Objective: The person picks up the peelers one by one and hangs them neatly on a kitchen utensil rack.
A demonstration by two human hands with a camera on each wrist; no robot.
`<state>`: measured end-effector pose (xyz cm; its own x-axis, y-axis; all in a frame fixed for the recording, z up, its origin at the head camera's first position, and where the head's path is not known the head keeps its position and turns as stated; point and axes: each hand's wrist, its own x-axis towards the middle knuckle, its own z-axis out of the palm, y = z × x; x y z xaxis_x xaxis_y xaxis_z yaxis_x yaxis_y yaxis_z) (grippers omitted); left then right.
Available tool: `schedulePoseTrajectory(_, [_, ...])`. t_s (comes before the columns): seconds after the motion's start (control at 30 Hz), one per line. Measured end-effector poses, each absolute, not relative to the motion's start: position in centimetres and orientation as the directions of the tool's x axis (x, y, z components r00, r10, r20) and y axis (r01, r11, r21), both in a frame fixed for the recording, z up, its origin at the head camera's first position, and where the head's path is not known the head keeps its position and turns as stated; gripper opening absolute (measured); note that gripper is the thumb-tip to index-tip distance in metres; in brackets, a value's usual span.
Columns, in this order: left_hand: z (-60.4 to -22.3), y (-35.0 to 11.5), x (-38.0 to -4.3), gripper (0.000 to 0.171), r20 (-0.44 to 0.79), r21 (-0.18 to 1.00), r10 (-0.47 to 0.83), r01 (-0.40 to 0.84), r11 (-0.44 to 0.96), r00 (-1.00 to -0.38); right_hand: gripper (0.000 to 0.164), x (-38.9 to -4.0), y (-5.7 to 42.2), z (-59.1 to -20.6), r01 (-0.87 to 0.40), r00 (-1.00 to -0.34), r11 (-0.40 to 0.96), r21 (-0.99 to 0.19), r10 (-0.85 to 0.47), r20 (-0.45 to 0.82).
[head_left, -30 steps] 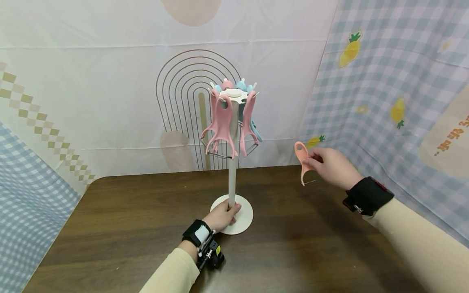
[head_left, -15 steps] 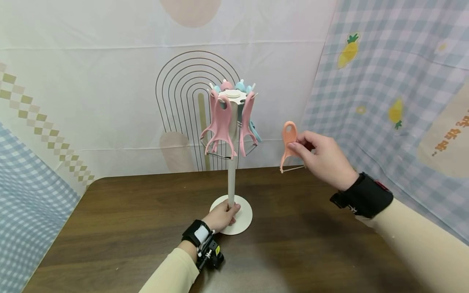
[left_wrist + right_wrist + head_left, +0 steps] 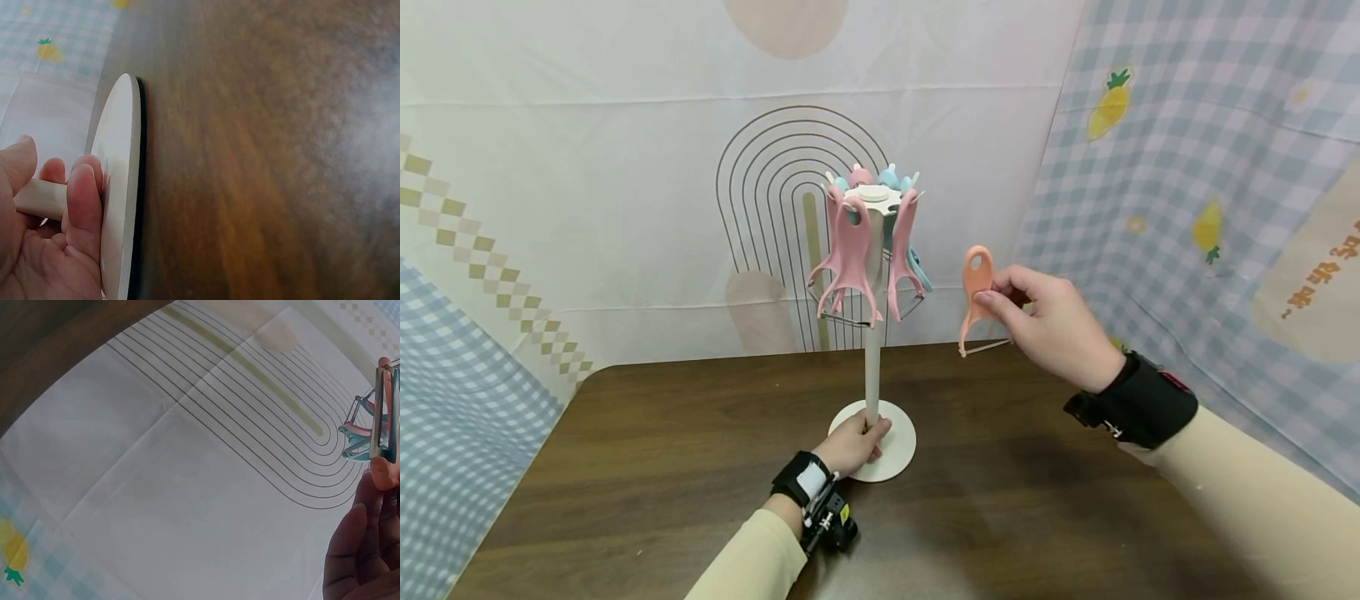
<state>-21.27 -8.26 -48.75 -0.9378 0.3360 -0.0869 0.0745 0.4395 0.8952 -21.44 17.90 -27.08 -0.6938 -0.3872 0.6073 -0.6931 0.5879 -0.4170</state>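
An orange peeler (image 3: 977,287) is pinched between the thumb and fingers of my right hand (image 3: 1048,321), held in the air right of the stand, handle loop up and blade down. In the right wrist view the peeler's metal blade (image 3: 385,415) shows close up. My left hand (image 3: 852,443) grips the white stand's pole (image 3: 872,367) low down, just above its round base (image 3: 897,458). In the left wrist view the fingers (image 3: 84,197) curl round the pole beside the base. Pink peelers (image 3: 852,262) and blue peelers (image 3: 917,268) hang from the stand's top hooks.
The stand rises from a brown wooden table (image 3: 700,450). Behind it hangs a white cloth (image 3: 625,217) with printed arches. A blue checked cloth (image 3: 1157,167) covers the right side, and another checked cloth (image 3: 467,417) lies at the left.
My right hand has moved left and upward with the orange peeler, nearer the stand, slowing in the last half second. The left hand keeps its grip on the pole.
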Motion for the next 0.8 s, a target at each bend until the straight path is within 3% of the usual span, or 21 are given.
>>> schedulePoseTrajectory(0.8, [-49.01,-8.21,-21.39,0.030,-0.088,0.903,0.330,0.065,0.424,-0.940,0.009,-21.38,17.18,-27.53,-0.694,-0.706,0.565,-0.446,-0.417,0.572])
